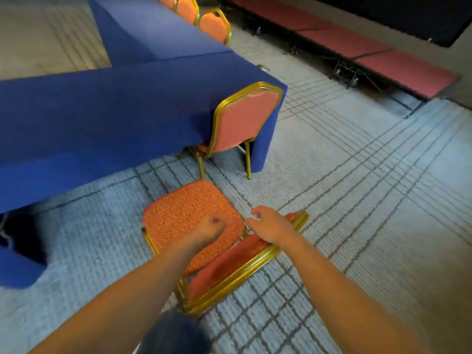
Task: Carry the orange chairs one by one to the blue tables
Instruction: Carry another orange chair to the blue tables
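An orange chair (189, 213) with a gold frame stands on the carpet right in front of me, its backrest (237, 267) nearest to me. My left hand (209, 227) hovers over the rear of the seat with its fingers curled in and nothing visible in them; it is blurred. My right hand (268, 227) is just above the backrest's right top corner, fingers loosely curled and apart from the frame. The blue-clothed table (107, 108) runs across the left, just beyond the chair. Another orange chair (242, 121) is tucked in at the table's corner.
More orange chairs (213, 25) line the far side of a second blue table (153, 29). A low red stage platform (383, 54) runs along the back right. Patterned blue-grey carpet (370, 200) spreads to the right. A dark shape (23, 238) sits under the table at left.
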A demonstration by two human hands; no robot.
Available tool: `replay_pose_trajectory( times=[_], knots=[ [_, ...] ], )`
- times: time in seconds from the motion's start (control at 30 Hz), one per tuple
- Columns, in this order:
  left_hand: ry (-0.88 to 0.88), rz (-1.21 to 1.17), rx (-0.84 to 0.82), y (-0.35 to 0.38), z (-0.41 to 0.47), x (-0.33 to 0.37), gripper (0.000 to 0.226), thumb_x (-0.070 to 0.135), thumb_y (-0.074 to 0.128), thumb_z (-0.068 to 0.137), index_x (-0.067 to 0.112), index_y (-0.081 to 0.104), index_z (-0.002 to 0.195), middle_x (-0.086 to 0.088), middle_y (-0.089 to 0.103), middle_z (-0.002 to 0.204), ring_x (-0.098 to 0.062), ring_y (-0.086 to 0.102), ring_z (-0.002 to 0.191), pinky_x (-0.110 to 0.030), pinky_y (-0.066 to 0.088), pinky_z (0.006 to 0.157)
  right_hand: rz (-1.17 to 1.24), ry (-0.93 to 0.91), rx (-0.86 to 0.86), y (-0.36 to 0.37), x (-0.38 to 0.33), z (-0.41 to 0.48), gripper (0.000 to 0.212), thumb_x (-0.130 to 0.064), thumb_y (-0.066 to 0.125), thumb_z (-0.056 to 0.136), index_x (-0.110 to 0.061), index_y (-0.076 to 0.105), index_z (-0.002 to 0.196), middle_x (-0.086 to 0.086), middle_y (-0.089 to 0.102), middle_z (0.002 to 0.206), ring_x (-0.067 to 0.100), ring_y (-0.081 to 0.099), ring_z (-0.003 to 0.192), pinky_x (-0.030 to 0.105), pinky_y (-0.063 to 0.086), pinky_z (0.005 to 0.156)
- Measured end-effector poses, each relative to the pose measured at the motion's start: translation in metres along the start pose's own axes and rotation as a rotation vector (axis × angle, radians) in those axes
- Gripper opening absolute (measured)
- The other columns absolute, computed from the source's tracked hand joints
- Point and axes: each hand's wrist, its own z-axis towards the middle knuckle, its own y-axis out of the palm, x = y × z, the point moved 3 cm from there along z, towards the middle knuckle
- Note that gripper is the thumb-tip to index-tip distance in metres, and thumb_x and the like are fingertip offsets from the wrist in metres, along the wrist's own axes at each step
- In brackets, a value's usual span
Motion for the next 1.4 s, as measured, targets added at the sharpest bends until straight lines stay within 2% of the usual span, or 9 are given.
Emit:
replay_pose_trajectory(
  times=[0.1,0.23,0.43,0.8,0.93,1.03,1.13,1.23,1.4],
  knots=[
    [-0.070,0.071,0.027,0.003,0.006,-0.016,0.028,0.040,0.050,0.076,0.013,0.055,0.073,-0.013,0.051,0.074,-0.020,0.048,0.072,-0.033,0.037,0.066,-0.095,0.000,-0.081,0.000,0.007,0.011,0.044,-0.043,0.046,0.097,-0.015,0.051,0.131,0.008,0.060,0.127,0.026,0.058,0.112,0.036,0.045,0.091],
    [-0.133,0.086,0.026,0.015,0.020,-0.029,0.026,0.028,0.052,0.094,0.015,0.052,0.072,-0.011,0.049,0.074,-0.019,0.046,0.072,-0.029,0.033,0.066,-0.150,-0.004,-0.211,0.003,0.014,0.028,0.056,-0.051,0.044,0.097,-0.014,0.046,0.139,0.009,0.051,0.140,0.027,0.051,0.125,0.039,0.041,0.100],
    [-0.198,0.105,0.047,0.031,0.041,-0.038,0.030,0.028,0.051,0.094,0.015,0.052,0.067,-0.011,0.052,0.071,-0.019,0.050,0.070,-0.030,0.035,0.066,-0.083,0.014,-0.329,0.001,0.034,0.065,0.058,-0.049,0.054,0.094,-0.009,0.052,0.135,0.012,0.052,0.140,0.029,0.050,0.126,0.036,0.040,0.098],
    [-0.377,0.080,0.203,0.026,0.046,-0.069,0.037,0.033,0.054,0.093,0.019,0.046,0.060,0.002,0.048,0.058,-0.018,0.048,0.065,-0.029,0.033,0.062,-0.288,-0.055,-0.416,0.022,0.040,0.135,0.060,-0.047,0.049,0.097,-0.008,0.043,0.143,0.014,0.046,0.147,0.031,0.045,0.132,0.039,0.039,0.106],
    [-0.517,-0.010,0.300,0.027,0.036,-0.087,0.035,0.020,0.053,0.092,0.018,0.045,0.057,-0.004,0.048,0.059,-0.020,0.048,0.062,-0.028,0.033,0.063,-0.388,-0.092,-0.478,0.024,0.054,0.162,0.055,-0.047,0.050,0.095,-0.014,0.048,0.139,0.012,0.052,0.140,0.031,0.050,0.127,0.038,0.041,0.102],
    [-0.685,-0.044,0.381,0.035,0.024,-0.094,0.024,0.028,0.052,0.093,0.011,0.063,0.081,-0.016,0.067,0.091,-0.029,0.064,0.092,-0.031,0.042,0.073,-0.441,-0.152,-0.553,0.029,0.068,0.186,0.049,-0.046,0.051,0.091,-0.018,0.055,0.131,0.010,0.061,0.129,0.031,0.057,0.118,0.038,0.046,0.098],
    [-0.826,0.012,0.400,0.046,0.016,-0.094,0.043,0.043,0.046,0.096,0.007,0.065,0.111,-0.016,0.065,0.117,-0.030,0.060,0.111,-0.033,0.045,0.088,-0.478,-0.211,-0.631,0.035,0.077,0.197,0.054,-0.049,0.048,0.085,-0.013,0.055,0.124,0.012,0.064,0.121,0.031,0.060,0.114,0.036,0.048,0.094],
    [-0.913,0.084,0.412,0.051,0.011,-0.094,0.045,0.050,0.048,0.089,0.016,0.060,0.117,-0.010,0.063,0.124,-0.029,0.058,0.115,-0.039,0.045,0.098,-0.512,-0.220,-0.655,0.035,0.086,0.198,0.036,-0.045,0.051,0.091,-0.019,0.057,0.116,0.009,0.063,0.120,0.029,0.060,0.112,0.033,0.043,0.085],
    [-1.055,0.244,0.361,0.043,-0.001,-0.094,0.051,0.054,0.036,0.092,0.020,0.056,0.125,-0.003,0.058,0.130,-0.025,0.053,0.121,-0.042,0.039,0.099,-0.563,-0.104,-0.736,0.044,0.111,0.206,0.048,-0.045,0.048,0.093,-0.011,0.059,0.126,0.012,0.061,0.127,0.028,0.059,0.113,0.029,0.043,0.083]
  ],
)
